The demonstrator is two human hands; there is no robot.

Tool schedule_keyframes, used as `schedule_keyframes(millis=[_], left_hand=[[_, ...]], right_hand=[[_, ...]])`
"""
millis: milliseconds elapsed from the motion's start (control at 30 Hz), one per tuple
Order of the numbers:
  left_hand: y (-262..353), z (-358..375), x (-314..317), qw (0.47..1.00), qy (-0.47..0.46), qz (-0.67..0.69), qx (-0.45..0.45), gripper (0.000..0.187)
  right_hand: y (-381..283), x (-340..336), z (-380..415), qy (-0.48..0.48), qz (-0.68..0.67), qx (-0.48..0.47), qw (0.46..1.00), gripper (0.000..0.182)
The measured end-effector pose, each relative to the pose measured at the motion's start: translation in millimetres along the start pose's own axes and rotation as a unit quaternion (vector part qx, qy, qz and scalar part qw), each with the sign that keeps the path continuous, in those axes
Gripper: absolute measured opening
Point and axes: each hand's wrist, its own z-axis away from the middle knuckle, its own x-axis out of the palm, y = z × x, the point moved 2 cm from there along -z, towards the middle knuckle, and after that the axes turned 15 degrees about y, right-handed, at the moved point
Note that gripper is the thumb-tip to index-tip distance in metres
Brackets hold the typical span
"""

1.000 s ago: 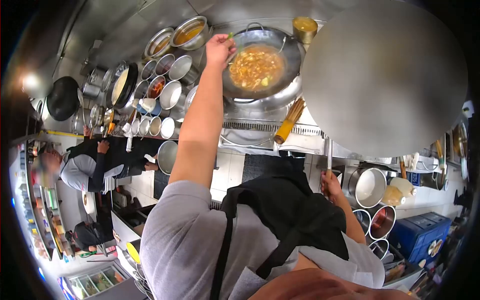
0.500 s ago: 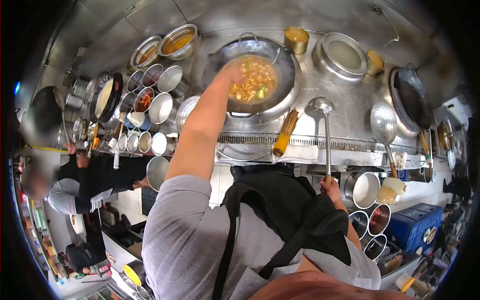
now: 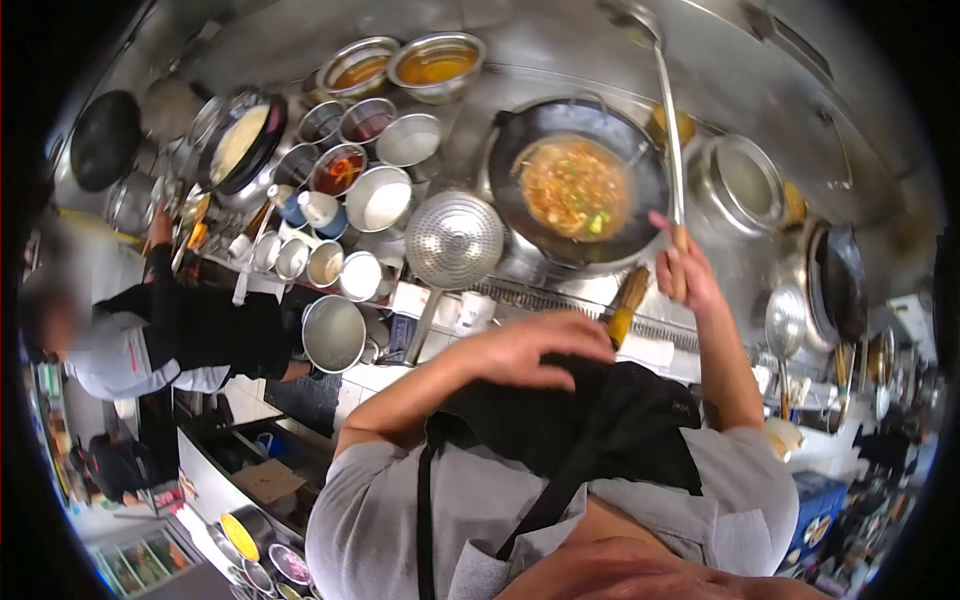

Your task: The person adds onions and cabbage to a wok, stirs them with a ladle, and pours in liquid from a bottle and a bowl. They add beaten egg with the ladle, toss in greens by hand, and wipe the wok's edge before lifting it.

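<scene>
My right hand [image 3: 688, 275] is wrapped round the wooden grip of a long ladle [image 3: 670, 125], raised upright with its bowl at the top of the view. My left hand [image 3: 540, 350] hovers in front of my apron [image 3: 570, 415], holding nothing, its fingers apart. Ahead of both hands sits a dark wok [image 3: 645, 205], with noodle-like food in reddish broth [image 3: 575, 190] inside. Between my hands, a bamboo wok brush [image 3: 627, 305] with a yellow-wrapped end lies at the counter's front edge. The perforated strainer [image 3: 455, 240] rests left of the wok.
Several metal pots of sauces and liquids [image 3: 385, 200] crowd the left, with two bowls of orange liquid [image 3: 437, 68] behind. On the right stand a lidded pot [image 3: 745, 185], a skimmer [image 3: 787, 320] and another wok [image 3: 840, 280]. A co-worker [image 3: 190, 335] stands at the left.
My left hand has come back from the wok to my apron. The right hand has lifted the ladle off the counter, swinging it up. The view has shifted, so the wok appears further right.
</scene>
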Motion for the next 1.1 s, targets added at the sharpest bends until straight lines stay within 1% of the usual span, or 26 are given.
schedule_keyframes(millis=[67, 100, 133, 200, 267, 333, 400, 433, 467, 500, 533, 567, 600, 633, 667, 700, 733, 800, 833, 867, 933, 967, 1000, 1033, 1067, 1100], left_hand=[[21.6, 14.8, -3.3, 1.000, 0.004, 0.014, 0.001, 0.051], [27.5, 21.8, -7.1, 0.999, 0.033, -0.010, 0.002, 0.050], [30.6, 31.1, -10.6, 0.998, 0.067, -0.003, -0.001, 0.045], [43.9, 46.7, -21.5, 0.994, 0.100, -0.044, 0.009, 0.033], [53.9, 62.3, -28.8, 0.985, 0.151, -0.078, 0.024, 0.014], [76.2, 71.0, -42.4, 0.976, 0.181, -0.121, 0.006, 0.014], [99.8, 83.4, -59.4, 0.968, 0.209, -0.140, 0.029, 0.009], [109.1, 93.0, -65.7, 0.963, 0.234, -0.122, 0.049, 0.008], [121.2, 100.0, -72.5, 0.959, 0.260, -0.101, 0.046, 0.010], [129.9, 108.5, -79.6, 0.959, 0.266, -0.077, 0.056, 0.008], [138.6, 117.1, -84.2, 0.956, 0.280, -0.061, 0.058, 0.007], [142.6, 130.0, -85.1, 0.956, 0.282, -0.053, 0.058, 0.006], [144.4, 139.6, -84.6, 0.957, 0.283, -0.041, 0.053, 0.005], [142.8, 142.0, -84.2, 0.956, 0.286, -0.040, 0.049, 0.005], [139.0, 143.5, -83.3, 0.965, 0.260, -0.008, 0.036, 0.007], [134.9, 146.0, -82.0, 0.972, 0.234, 0.026, 0.023, 0.010], [129.3, 149.6, -81.7, 0.978, 0.201, 0.048, -0.010, 0.018], [104.6, 167.0, -74.4, 0.945, 0.305, 0.113, -0.036, 0.027], [88.2, 173.7, -76.5, 0.928, 0.353, 0.111, -0.039, 0.030], [74.2, 182.0, -79.7, 0.907, 0.400, 0.075, -0.105, 0.028], [23.4, 201.0, -83.3, 0.854, 0.471, 0.035, -0.217, 0.017], [-2.8, 204.3, -80.8, 0.806, 0.516, 0.033, -0.289, 0.013], [-33.5, 208.9, -79.4, 0.794, 0.523, 0.044, -0.308, 0.012], [-64.6, 212.1, -76.7, 0.786, 0.520, 0.075, -0.325, 0.013], [-90.9, 211.1, -72.6, 0.782, 0.515, 0.047, -0.348, 0.018], [-126.3, 218.7, -67.2, 0.774, 0.493, 0.003, -0.397, 0.032]], right_hand=[[-0.9, 42.4, -63.9, 0.013, 0.002, 0.041, 0.999, 0.062], [8.5, 61.2, -96.7, 0.026, 0.042, 0.020, 0.999, 0.066], [17.2, 79.7, -128.2, 0.042, 0.081, -0.003, 0.996, 0.070], [11.2, 126.4, -187.8, 0.009, 0.108, -0.025, 0.994, 0.073], [14.9, 179.5, -259.5, -0.016, 0.089, 0.032, 0.995, 0.079], [40.7, 235.0, -311.7, 0.028, 0.180, -0.011, 0.983, 0.080], [78.2, 266.8, -377.4, 0.075, 0.260, -0.083, 0.959, 0.053], [82.3, 275.0, -406.6, 0.069, 0.257, -0.093, 0.959, 0.053], [89.6, 280.9, -431.5, 0.032, 0.117, 0.041, 0.992, 0.035], [91.3, 288.9, -444.7, -0.009, -0.024, 0.178, 0.984, 0.019], [80.6, 295.8, -446.2, -0.019, -0.019, 0.175, 0.984, 0.019], [71.5, 298.5, -446.6, -0.011, -0.127, 0.191, 0.973, 0.013], [66.5, 301.6, -438.8, 0.002, -0.235, 0.209, 0.949, 0.019], [70.8, 301.1, -430.4, 0.054, -0.089, 0.176, 0.979, 0.017], [74.5, 296.1, -419.4, 0.057, -0.088, 0.180, 0.978, 0.017], [75.4, 280.7, -414.2, 0.067, 0.101, 0.034, 0.992, 0.032], [79.4, 261.6, -403.3, 0.073, 0.288, -0.111, 0.949, 0.049], [45.8, 221.3, -339.9, 0.047, 0.346, -0.126, 0.929, 0.074], [38.2, 194.4, -308.7, 0.055, 0.370, -0.198, 0.906, 0.071], [33.0, 165.4, -273.3, 0.064, 0.394, -0.267, 0.877, 0.069], [4.6, 112.1, -187.0, 0.029, 0.449, -0.303, 0.840, 0.068], [-15.1, 95.6, -138.0, 0.027, 0.402, -0.195, 0.894, 0.069], [-36.5, 85.4, -92.1, 0.025, 0.343, -0.086, 0.935, 0.069], [-57.3, 78.0, -55.3, 0.045, 0.372, -0.063, 0.925, 0.070], [-69.1, 70.5, -25.2, 0.064, 0.399, -0.039, 0.914, 0.072], [-71.7, 62.2, -1.7, 0.074, 0.401, -0.026, 0.913, 0.072]])
